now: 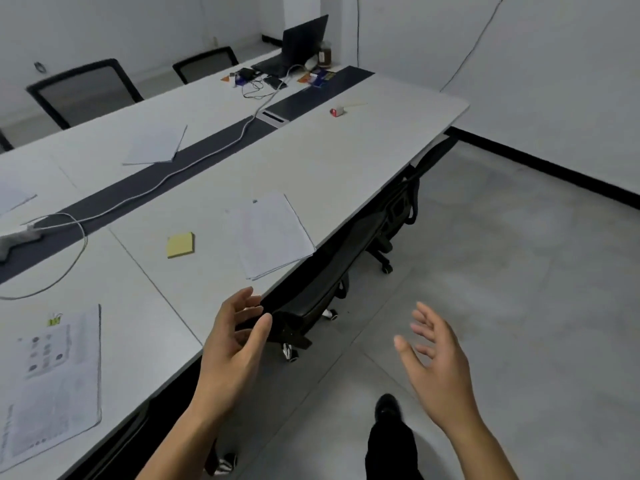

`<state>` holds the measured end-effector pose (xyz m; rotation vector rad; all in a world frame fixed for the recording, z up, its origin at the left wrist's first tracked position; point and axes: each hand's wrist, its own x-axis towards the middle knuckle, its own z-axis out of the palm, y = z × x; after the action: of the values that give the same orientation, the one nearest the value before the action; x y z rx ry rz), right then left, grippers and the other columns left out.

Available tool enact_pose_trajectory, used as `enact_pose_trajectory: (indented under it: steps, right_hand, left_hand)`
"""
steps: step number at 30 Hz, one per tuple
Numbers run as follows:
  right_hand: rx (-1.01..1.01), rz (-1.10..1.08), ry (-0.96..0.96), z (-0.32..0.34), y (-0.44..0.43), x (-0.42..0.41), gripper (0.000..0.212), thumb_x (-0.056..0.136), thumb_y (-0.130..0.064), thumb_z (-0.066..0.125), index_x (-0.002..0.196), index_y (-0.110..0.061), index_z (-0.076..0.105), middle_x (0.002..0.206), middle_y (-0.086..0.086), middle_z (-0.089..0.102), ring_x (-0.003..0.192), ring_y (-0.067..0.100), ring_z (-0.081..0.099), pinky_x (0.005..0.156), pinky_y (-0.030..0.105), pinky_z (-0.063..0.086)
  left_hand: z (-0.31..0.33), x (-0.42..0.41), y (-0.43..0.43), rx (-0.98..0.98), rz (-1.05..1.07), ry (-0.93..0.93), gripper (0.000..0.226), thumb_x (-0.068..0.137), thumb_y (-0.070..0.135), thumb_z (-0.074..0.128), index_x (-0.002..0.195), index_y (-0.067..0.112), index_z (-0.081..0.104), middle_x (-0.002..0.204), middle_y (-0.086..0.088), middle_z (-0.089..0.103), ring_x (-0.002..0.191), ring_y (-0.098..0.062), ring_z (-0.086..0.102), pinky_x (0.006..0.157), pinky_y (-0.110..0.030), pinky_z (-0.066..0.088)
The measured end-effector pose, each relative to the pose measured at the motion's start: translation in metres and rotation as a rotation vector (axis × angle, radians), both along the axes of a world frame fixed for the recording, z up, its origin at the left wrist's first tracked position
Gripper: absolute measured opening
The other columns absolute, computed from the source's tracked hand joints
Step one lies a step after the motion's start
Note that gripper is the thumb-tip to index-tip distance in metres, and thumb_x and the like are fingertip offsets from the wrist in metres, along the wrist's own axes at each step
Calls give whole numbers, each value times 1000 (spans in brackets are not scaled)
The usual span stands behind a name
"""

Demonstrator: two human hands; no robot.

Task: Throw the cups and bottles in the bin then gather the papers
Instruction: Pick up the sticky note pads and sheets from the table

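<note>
Both hands empty, fingers spread: left hand (235, 344) at bench (363, 157) edge, right hand (436, 368) over open floor (519, 271). Papers (273, 233) lie at edge.

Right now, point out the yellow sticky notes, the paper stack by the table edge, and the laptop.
yellow sticky notes (180, 244): head view, middle of top sheet.
paper stack (277, 237): head view, centre of top page.
laptop (304, 38): head view, middle of its screen.

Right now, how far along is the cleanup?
No cups show on the table; only a brown jar stands by the laptop, so binning looks mostly done. Left hand and right hand are open, empty. Ungathered: near paper stack, printed sheets, far stack.
</note>
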<state>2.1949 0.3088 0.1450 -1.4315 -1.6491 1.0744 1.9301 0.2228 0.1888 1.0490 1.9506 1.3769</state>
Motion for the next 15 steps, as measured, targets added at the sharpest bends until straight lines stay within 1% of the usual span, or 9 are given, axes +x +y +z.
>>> enact_pose_trajectory:
  steps: [2, 5, 6, 8, 9, 10, 13, 15]
  right_hand:
    - [-49, 86, -2, -7, 56, -10, 61, 92, -24, 67, 146, -32, 38, 136, -19, 50, 122, -4, 51, 92, 18, 46]
    - [-106, 230, 3, -5, 130, -33, 62, 93, -25, 66, 146, -33, 36, 136, -19, 49, 123, -2, 50, 97, 22, 46]
    - [-122, 279, -2, -3, 153, -43, 63, 92, -25, 66, 147, -32, 35, 136, -19, 49, 123, -2, 50, 98, 23, 46]
    - [-148, 372, -30, -2, 200, -70, 65, 92, -24, 68, 147, -30, 35, 135, -17, 48, 122, 0, 51, 97, 23, 46]
    - [-150, 413, -52, -3, 222, -85, 66, 91, -23, 69, 147, -29, 35, 135, -15, 48, 121, 1, 51, 97, 25, 47]
    - [-146, 451, -78, -6, 240, -102, 67, 90, -23, 69, 148, -28, 35, 134, -12, 48, 120, 3, 52, 97, 26, 48]
    - [-172, 556, -170, -19, 287, -157, 69, 91, -25, 69, 150, -24, 34, 134, -8, 45, 117, 8, 51, 96, 29, 47]
    - [-199, 607, -235, -37, 311, -195, 70, 91, -28, 68, 151, -23, 31, 141, -5, 43, 120, 9, 49, 102, 33, 46]
  left_hand:
    - [-8, 4, 33, -38, 95, -29, 39, 95, 23, 62, 132, 29, 51, 121, 15, 63, 110, 1, 60, 90, -27, 50]
    - [-9, 3, 72, -105, 213, -65, 42, 93, 28, 63, 133, 32, 50, 125, 15, 61, 111, 4, 59, 93, -29, 51]
    - [-7, -2, 83, -119, 244, -60, 45, 92, 29, 64, 135, 33, 49, 127, 16, 59, 112, 4, 58, 92, -28, 52]
    - [-5, -17, 102, -157, 296, -6, 50, 93, 31, 63, 140, 34, 46, 133, 18, 53, 117, 5, 55, 88, -21, 49]
    - [-5, -26, 109, -187, 318, 26, 52, 94, 32, 62, 142, 34, 44, 135, 19, 50, 119, 4, 53, 88, -19, 46]
    - [-6, -37, 115, -220, 340, 49, 53, 94, 34, 61, 144, 34, 42, 137, 19, 46, 121, 2, 51, 90, -19, 44]
    - [-26, -77, 131, -319, 414, 65, 55, 95, 36, 59, 147, 32, 40, 144, 12, 41, 126, -9, 47, 100, -30, 42]
    - [-52, -110, 143, -376, 441, 59, 58, 96, 37, 58, 149, 30, 37, 150, 8, 38, 133, -12, 43, 104, -32, 40]
